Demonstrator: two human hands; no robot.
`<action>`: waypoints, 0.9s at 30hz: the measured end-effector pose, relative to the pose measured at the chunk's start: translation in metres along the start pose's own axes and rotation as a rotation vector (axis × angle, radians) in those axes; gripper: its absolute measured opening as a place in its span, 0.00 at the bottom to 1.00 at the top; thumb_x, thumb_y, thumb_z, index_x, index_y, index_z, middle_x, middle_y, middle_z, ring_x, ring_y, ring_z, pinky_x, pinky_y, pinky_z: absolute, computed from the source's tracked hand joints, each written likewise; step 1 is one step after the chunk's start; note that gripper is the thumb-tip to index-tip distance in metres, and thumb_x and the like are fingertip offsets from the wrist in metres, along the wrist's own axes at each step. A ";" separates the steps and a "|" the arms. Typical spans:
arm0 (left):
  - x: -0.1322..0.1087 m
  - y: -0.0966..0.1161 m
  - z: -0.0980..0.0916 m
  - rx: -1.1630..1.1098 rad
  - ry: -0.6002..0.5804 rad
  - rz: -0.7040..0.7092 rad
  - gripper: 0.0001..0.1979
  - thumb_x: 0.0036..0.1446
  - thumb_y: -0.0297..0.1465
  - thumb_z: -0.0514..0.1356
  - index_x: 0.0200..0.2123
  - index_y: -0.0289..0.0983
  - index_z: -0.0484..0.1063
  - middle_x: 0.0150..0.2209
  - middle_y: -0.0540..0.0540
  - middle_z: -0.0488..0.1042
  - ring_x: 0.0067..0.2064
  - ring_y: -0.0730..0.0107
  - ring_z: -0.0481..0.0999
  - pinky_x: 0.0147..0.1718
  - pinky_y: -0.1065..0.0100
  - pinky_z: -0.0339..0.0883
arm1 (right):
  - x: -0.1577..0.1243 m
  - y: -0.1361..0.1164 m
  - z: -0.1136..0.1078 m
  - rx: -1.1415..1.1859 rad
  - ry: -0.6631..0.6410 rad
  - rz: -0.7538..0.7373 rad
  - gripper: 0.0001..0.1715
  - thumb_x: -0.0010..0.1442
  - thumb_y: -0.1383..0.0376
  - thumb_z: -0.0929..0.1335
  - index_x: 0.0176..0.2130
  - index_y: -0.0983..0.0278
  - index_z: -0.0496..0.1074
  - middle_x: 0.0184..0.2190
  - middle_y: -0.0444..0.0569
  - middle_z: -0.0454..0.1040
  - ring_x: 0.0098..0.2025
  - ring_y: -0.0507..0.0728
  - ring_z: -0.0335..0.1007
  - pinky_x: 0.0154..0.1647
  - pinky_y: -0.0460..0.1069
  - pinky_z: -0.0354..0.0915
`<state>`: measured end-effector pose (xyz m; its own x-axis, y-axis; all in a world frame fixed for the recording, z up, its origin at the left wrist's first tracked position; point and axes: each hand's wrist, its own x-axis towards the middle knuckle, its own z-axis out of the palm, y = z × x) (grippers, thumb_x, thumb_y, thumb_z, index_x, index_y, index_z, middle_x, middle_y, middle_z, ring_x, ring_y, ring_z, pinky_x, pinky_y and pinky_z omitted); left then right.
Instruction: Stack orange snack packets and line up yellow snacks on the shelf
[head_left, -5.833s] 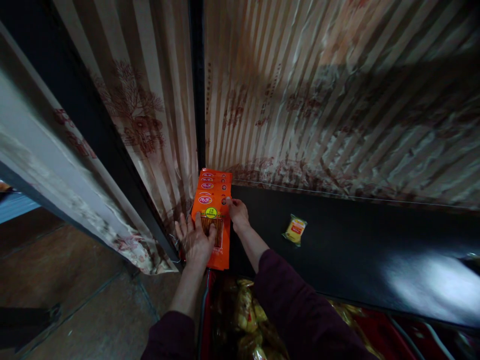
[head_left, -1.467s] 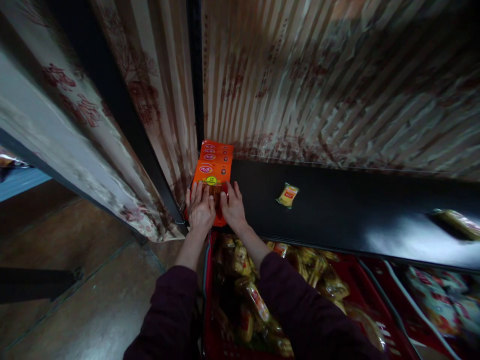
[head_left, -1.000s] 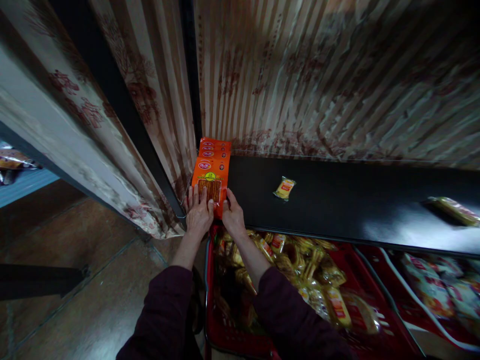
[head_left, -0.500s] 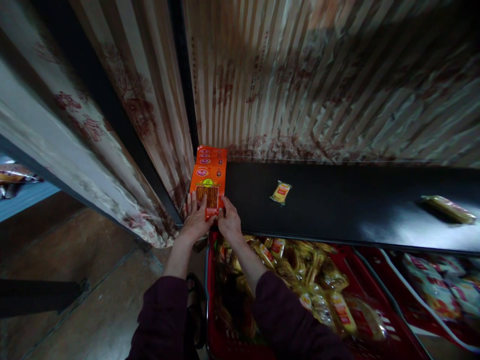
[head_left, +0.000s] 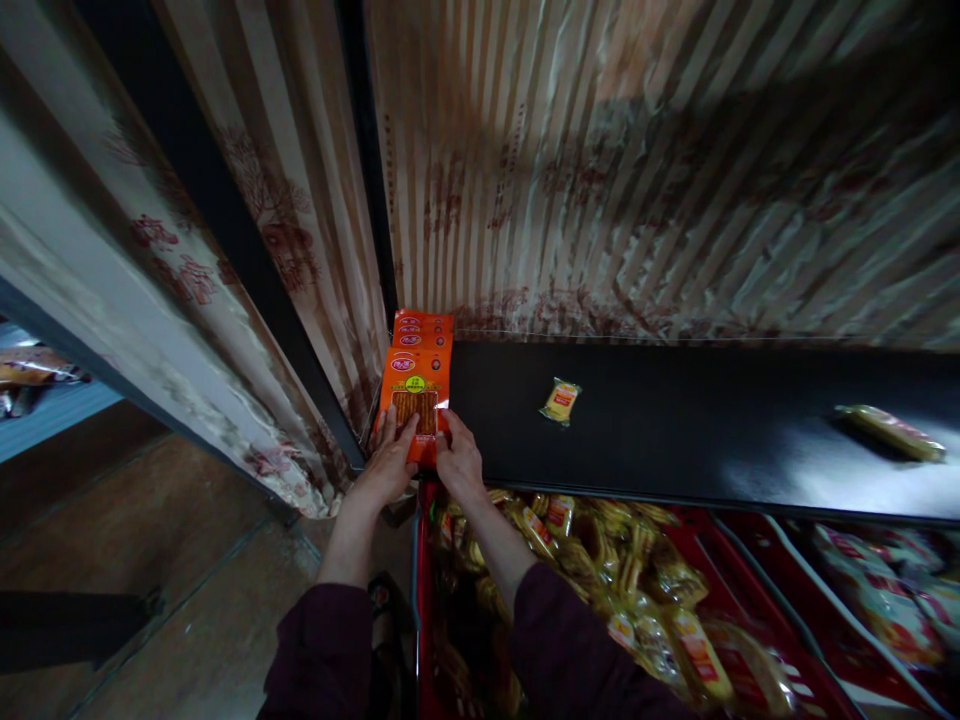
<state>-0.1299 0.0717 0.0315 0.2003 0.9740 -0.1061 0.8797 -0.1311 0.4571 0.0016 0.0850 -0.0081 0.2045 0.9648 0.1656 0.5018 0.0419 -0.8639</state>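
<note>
**Q:** Hands, status?
**A:** I see the L hand laid flat with fingers extended on the lower-left of the front orange packet; no grip. R hand is at the same pkt's lower-right corner, fingers half curled and touching. Can't tell if it pinches.

**Q:** Pkt posn?
**A:** Front of a row of like orange pkts at the far-left end of the black shelf, beside the striped curtain.

**Q:** Surroundings?
**A:** Small yellow packet lies alone on the shelf, well apart. Long wrapped snack at R end. Red basket of snack bags sits below the shelf edge.
</note>
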 end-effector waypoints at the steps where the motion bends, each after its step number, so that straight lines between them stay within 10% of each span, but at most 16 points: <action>1: 0.000 0.000 0.000 -0.005 0.006 0.005 0.39 0.50 0.21 0.57 0.65 0.37 0.49 0.69 0.35 0.31 0.68 0.54 0.29 0.64 0.52 0.41 | 0.000 0.000 0.000 -0.006 -0.001 -0.003 0.28 0.56 0.68 0.60 0.55 0.65 0.67 0.57 0.52 0.68 0.59 0.58 0.61 0.63 0.57 0.55; 27: 0.008 0.002 0.006 -0.037 0.110 -0.035 0.36 0.49 0.18 0.53 0.63 0.38 0.55 0.69 0.38 0.39 0.69 0.57 0.38 0.65 0.55 0.44 | 0.008 0.005 0.007 0.021 0.025 0.007 0.27 0.54 0.67 0.62 0.54 0.63 0.69 0.57 0.52 0.68 0.60 0.60 0.60 0.64 0.59 0.53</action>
<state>-0.1233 0.0783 0.0261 0.1192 0.9925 -0.0265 0.8685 -0.0913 0.4872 0.0002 0.0947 -0.0144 0.2286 0.9583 0.1714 0.4824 0.0414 -0.8750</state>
